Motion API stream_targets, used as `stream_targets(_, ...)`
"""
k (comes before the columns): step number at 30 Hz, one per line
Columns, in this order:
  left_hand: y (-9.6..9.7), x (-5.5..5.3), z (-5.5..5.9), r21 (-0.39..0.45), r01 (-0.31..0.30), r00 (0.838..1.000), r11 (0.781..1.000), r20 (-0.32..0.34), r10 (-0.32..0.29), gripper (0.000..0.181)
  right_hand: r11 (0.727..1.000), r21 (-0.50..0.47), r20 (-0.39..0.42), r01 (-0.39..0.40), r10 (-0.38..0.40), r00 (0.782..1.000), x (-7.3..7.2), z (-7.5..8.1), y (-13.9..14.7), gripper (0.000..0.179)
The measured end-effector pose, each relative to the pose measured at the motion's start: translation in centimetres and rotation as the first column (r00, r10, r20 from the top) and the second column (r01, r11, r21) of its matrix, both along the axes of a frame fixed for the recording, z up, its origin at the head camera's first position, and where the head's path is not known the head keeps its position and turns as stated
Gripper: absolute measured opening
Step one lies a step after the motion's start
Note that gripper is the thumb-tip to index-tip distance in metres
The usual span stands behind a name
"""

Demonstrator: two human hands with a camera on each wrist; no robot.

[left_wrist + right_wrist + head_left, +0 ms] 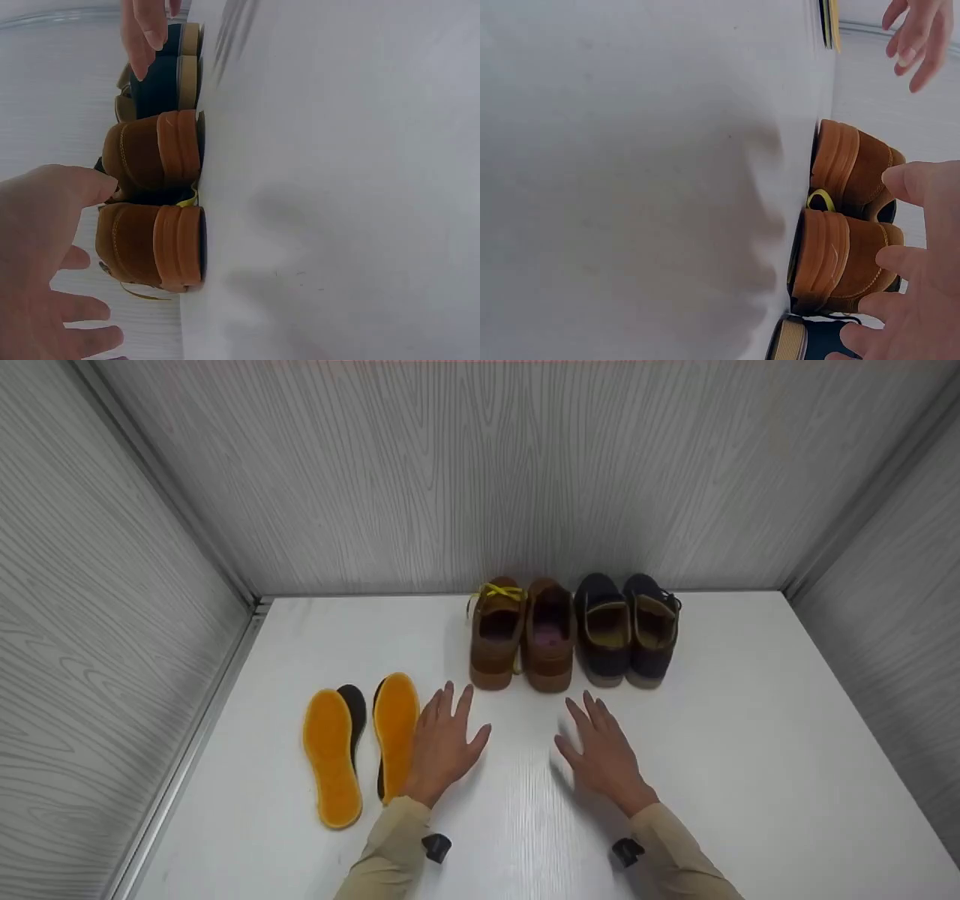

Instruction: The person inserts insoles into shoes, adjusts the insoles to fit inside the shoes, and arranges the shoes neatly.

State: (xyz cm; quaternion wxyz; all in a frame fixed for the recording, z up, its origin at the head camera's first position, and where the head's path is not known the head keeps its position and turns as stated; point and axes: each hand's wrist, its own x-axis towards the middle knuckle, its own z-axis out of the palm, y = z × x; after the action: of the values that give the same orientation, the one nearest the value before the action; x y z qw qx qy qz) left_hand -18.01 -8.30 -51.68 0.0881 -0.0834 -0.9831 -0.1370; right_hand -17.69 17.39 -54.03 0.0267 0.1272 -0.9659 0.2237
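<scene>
My left hand [442, 742] hovers with spread fingers over the table, its edge overlapping an orange insole [395, 727] in the head view. My right hand [602, 750] is held likewise, fingers spread, in front of the shoes. Neither hand holds anything. Beyond them stands a pair of brown shoes, the left brown shoe [493, 660] with a yellow lace and the right brown shoe [549, 664] beside it, heels toward me. Right of these are two dark navy shoes [604, 660] with tan linings. Another orange insole [331, 757] lies farther left.
Black insoles [354, 709] peek out from under the orange ones. The white table [750, 780] is enclosed by a grey wood-grain back panel [480, 472] and side panels [97, 622]. The shoes stand near the back panel.
</scene>
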Motion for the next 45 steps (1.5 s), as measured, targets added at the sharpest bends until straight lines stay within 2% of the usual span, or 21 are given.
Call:
stream_targets(5, 0.6, -1.6, 0.2, 0.090, -0.041, 0.999, 0.995, 0.027, 0.039, 0.070, 1.000, -0.010, -0.026, -0.006, 0.006, 1.000, -0.6, 0.2, -0.6, 0.064)
stream_targets(11, 1.2, -3.7, -0.2, 0.199, -0.079, 0.997, 0.977, 0.042, 0.072, 0.073, 1.000, 0.001, -0.039, -0.015, 0.016, 0.999, -1.4, 0.7, -1.6, 0.064)
stream_targets(20, 2.1, -6.3, -0.9, 0.308, -0.092, 0.995, 0.947, 0.053, 0.080, 0.082, 1.000, 0.004, -0.085, -0.029, 0.029, 0.996, -2.4, 1.1, -3.1, 0.061)
stream_targets(23, 2.5, -7.2, -1.1, 0.346, -0.082, 0.997, 0.935, 0.026, 0.078, 0.085, 0.999, 0.000, -0.095, -0.034, 0.034, 0.995, -2.7, 1.1, -3.4, 0.061)
stream_targets(29, 2.9, -8.7, -1.9, 0.389, -0.071, 0.994, 0.918, -0.047, 0.097, 0.090, 0.999, -0.019, -0.106, -0.043, 0.041, 0.994, -3.1, 0.9, -3.7, 0.060)
stream_targets(37, 3.2, -10.3, -2.6, 0.432, -0.072, 0.997, 0.899, 0.049, 0.056, 0.081, 0.999, -0.034, -0.092, -0.036, 0.033, 0.995, -3.0, 0.3, -3.8, 0.059)
stream_targets(45, 3.1, -11.6, -3.2, 0.445, -0.032, 0.999, 0.895, 0.018, 0.026, 0.077, 0.999, -0.027, -0.062, -0.030, 0.029, 0.998, -2.9, 0.2, -3.7, 0.060)
